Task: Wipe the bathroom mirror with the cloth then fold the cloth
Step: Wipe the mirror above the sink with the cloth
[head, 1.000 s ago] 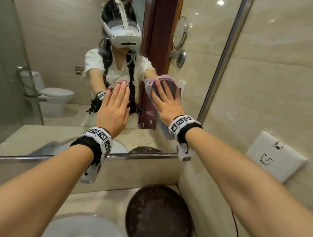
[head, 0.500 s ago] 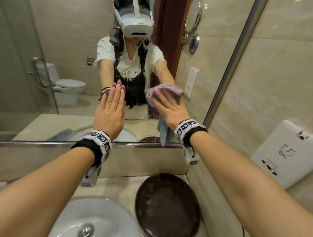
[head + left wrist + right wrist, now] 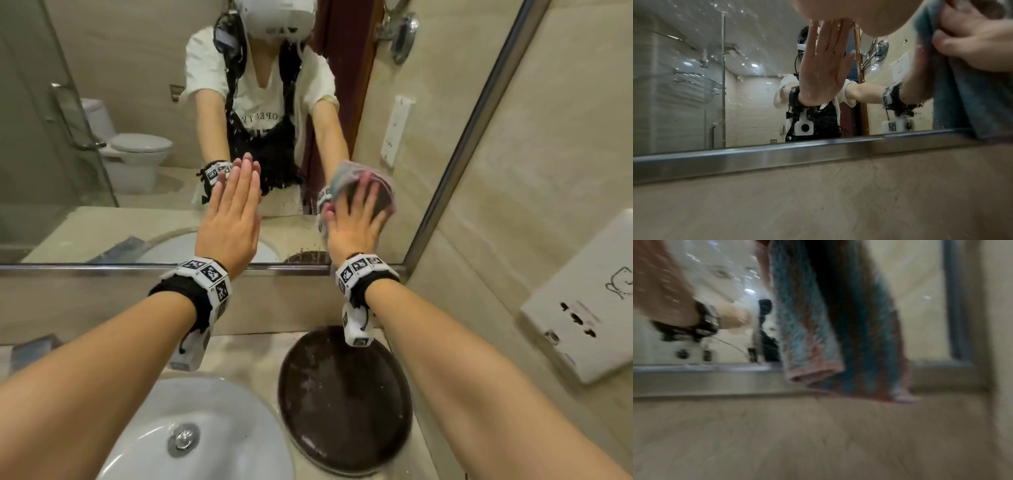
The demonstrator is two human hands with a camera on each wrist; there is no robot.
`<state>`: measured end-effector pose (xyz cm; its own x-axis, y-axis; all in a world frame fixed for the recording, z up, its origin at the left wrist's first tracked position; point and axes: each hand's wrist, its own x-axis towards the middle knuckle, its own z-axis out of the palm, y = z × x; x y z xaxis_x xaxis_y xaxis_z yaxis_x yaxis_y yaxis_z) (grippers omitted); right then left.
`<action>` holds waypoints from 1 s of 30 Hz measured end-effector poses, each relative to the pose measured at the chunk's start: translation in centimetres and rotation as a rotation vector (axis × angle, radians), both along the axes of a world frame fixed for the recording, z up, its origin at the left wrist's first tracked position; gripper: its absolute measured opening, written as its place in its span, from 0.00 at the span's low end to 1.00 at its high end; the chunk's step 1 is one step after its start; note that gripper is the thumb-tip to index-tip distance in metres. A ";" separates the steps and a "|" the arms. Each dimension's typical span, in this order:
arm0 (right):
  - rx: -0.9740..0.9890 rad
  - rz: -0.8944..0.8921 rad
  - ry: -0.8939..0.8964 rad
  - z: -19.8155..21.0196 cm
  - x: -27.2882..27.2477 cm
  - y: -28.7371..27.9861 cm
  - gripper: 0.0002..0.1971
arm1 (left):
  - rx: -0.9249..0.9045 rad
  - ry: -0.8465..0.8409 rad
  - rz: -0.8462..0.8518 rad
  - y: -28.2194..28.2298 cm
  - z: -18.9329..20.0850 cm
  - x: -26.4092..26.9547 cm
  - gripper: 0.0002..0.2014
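The bathroom mirror [image 3: 144,61] fills the wall ahead, and water drops speckle the glass. My left hand [image 3: 236,198] lies flat on the glass with straight fingers, just left of centre. My right hand [image 3: 358,212] spreads its fingers over a striped pink and teal cloth [image 3: 342,173] and presses it to the lower right part of the glass. In the left wrist view the cloth [image 3: 966,105] hangs below the right hand [image 3: 974,47] down to the metal bottom frame [image 3: 777,155]. The right wrist view is blurred and shows the hanging cloth [image 3: 828,324].
A white sink basin [image 3: 212,428] sits below on the counter, with a dark round tray [image 3: 342,401] to its right. A white socket panel [image 3: 582,308] juts from the right wall. The mirror's metal side frame [image 3: 479,120] runs up the right edge.
My right hand has slid the cloth down the glass toward the bottom frame. The left hand has stayed flat and sits a little lower. My view has tipped down onto the sink.
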<state>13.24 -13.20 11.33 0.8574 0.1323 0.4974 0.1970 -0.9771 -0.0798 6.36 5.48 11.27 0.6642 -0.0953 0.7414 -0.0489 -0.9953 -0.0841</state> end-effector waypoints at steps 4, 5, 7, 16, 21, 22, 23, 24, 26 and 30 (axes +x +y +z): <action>-0.256 0.339 -0.121 1.4 -0.3 2.9 0.29 | -0.012 -0.027 0.017 0.2 -0.5 -0.3 0.29; -0.341 0.410 -0.124 1.0 -0.3 3.2 0.29 | -0.019 -0.022 0.022 0.2 -0.6 -0.4 0.29; -0.558 0.546 -0.127 -1.4 0.1 3.1 0.33 | -0.019 0.003 0.030 0.4 -1.1 -0.7 0.29; -0.616 0.386 -0.041 -8.0 1.1 -5.7 0.48 | 0.012 0.120 0.034 -0.1 -2.9 -1.4 0.35; 0.048 -0.002 0.058 -10.2 -0.4 -7.0 0.30 | 0.017 0.136 0.005 -1.9 -3.8 -0.9 0.33; 0.160 -0.059 0.088 -10.2 -0.7 -6.2 0.31 | 0.021 0.142 0.002 -2.1 -4.1 -0.8 0.32; 0.298 -0.129 0.114 -9.9 -1.0 -5.3 0.32 | 0.023 0.149 -0.003 -2.3 -4.3 -0.8 0.32; 0.450 -0.192 0.141 -9.4 -1.1 -4.2 0.33 | 0.024 0.151 -0.007 -2.4 -4.5 -0.8 0.32; 0.681 -0.264 0.203 -8.3 -1.2 -2.1 0.33 | 0.022 0.150 -0.008 -2.4 -4.7 -0.8 0.31; 0.762 -0.261 0.257 -7.6 -1.8 0.5 0.35 | 0.004 0.162 0.009 -1.7 -4.6 -0.8 0.31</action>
<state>11.40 -12.67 3.72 0.9125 -0.3784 0.1556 -0.1419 -0.6493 -0.7472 5.53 3.75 6.64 0.7758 -0.0912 0.6244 -0.0531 -0.9954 -0.0795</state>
